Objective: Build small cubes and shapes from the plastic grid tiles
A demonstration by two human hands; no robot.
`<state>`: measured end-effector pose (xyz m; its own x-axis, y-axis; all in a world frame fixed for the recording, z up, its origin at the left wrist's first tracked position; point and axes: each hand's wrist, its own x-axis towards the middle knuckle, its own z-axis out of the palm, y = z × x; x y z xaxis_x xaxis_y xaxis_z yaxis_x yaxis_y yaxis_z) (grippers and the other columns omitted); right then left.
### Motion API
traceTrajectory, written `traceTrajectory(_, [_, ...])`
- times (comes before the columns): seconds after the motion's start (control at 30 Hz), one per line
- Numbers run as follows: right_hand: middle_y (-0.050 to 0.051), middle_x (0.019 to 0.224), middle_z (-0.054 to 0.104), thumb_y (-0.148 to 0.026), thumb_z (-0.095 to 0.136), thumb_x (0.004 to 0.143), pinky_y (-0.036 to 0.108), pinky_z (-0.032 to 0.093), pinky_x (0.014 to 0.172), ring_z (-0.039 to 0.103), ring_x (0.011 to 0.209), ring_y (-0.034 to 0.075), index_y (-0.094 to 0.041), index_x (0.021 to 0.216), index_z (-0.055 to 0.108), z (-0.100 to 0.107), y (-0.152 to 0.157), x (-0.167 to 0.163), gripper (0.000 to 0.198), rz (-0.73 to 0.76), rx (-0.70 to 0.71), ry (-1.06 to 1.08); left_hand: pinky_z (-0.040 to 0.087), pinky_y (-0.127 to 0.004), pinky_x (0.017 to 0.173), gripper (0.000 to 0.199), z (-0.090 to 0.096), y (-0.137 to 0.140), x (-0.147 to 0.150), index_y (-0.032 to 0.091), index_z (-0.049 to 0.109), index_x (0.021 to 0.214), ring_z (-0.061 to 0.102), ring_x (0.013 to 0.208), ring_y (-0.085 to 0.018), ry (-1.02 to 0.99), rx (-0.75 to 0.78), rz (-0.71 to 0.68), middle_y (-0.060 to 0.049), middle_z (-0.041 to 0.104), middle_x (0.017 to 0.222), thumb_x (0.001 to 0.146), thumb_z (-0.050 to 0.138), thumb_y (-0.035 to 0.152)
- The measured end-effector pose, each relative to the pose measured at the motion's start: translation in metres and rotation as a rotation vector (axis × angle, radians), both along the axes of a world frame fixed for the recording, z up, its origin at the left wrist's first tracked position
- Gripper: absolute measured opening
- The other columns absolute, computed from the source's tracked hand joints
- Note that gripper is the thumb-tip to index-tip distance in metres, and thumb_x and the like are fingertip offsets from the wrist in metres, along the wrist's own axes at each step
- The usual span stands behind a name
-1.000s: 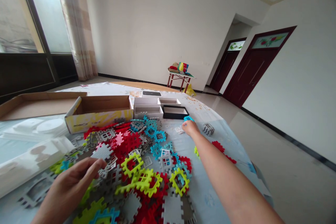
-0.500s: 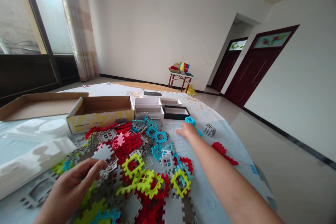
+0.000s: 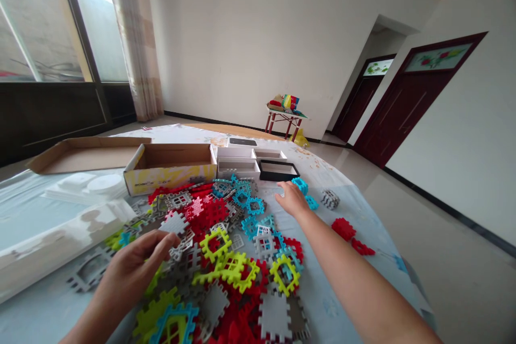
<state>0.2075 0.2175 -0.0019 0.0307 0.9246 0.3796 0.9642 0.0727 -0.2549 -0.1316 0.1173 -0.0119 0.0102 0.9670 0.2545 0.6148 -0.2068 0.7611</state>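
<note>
Interlocking panels (image 3: 215, 215) between my hands seem mid-sorting: right hand (image 3: 293, 200) spread, left hand (image 3: 141, 258) I can't tell; next pick needs pinching.

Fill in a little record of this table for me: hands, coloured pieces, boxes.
Left hand: loosely curled over the pile's left side; whether it grips anything is unclear
Right hand: fingers apart, next to blue pieces; nothing visible in its grasp
Pile of notched pieces: red, blue, yellow-green, grey and white, jumbled
Right of the right hand: grey bundle, red pieces
Beyond the pile: open cardboard box, black box, white boxes
Left of the pile: white moulded trays
</note>
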Motion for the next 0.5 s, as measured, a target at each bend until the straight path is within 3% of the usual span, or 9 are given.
traceTrajectory(0.17, [0.003, 0.096, 0.065, -0.02, 0.053, 0.081, 0.025, 0.043, 0.085, 0.058, 0.092, 0.014, -0.02, 0.101, 0.064, 0.008, -0.034, -0.064, 0.022, 0.572, -0.035, 0.171, 0.041, -0.019, 0.05, 0.039, 0.002, 0.0, 0.004, 0.021, 0.061, 0.069, 0.053, 0.052, -0.012, -0.044, 0.008, -0.005, 0.003, 0.057, 0.054, 0.071, 0.043, 0.056])
traceTrajectory(0.23, [0.003, 0.095, 0.065, -0.018, 0.055, 0.08, 0.027, 0.041, 0.088, 0.057, 0.093, 0.015, -0.02, 0.098, 0.065, 0.006, -0.044, -0.088, 0.021, 0.699, -0.06, 0.14, 0.042, -0.02, 0.052, 0.04, 0.004, -0.001, 0.005, 0.021, 0.062, 0.069, 0.053, 0.053, -0.012, -0.068, -0.001, -0.006, 0.003, 0.058, 0.054, 0.07, 0.045, 0.057])
traceTrajectory(0.37, [0.007, 0.1, 0.061, -0.019, 0.056, 0.079, 0.03, 0.04, 0.091, 0.054, 0.098, 0.017, -0.018, 0.103, 0.064, 0.003, -0.051, -0.115, 0.025, 0.729, -0.121, 0.085, 0.042, -0.021, 0.05, 0.044, 0.006, -0.003, 0.005, 0.021, 0.062, 0.067, 0.052, 0.051, -0.013, -0.114, -0.012, -0.012, 0.002, 0.058, 0.052, 0.067, 0.046, 0.061])
traceTrajectory(0.5, [0.01, 0.105, 0.056, -0.023, 0.058, 0.078, 0.033, 0.039, 0.093, 0.052, 0.102, 0.02, -0.016, 0.113, 0.059, 0.002, -0.05, -0.117, 0.036, 0.713, -0.199, 0.062, 0.038, -0.02, 0.045, 0.045, 0.007, -0.003, 0.006, 0.02, 0.06, 0.065, 0.048, 0.047, -0.011, -0.129, -0.003, -0.008, 0.003, 0.054, 0.05, 0.067, 0.047, 0.063])
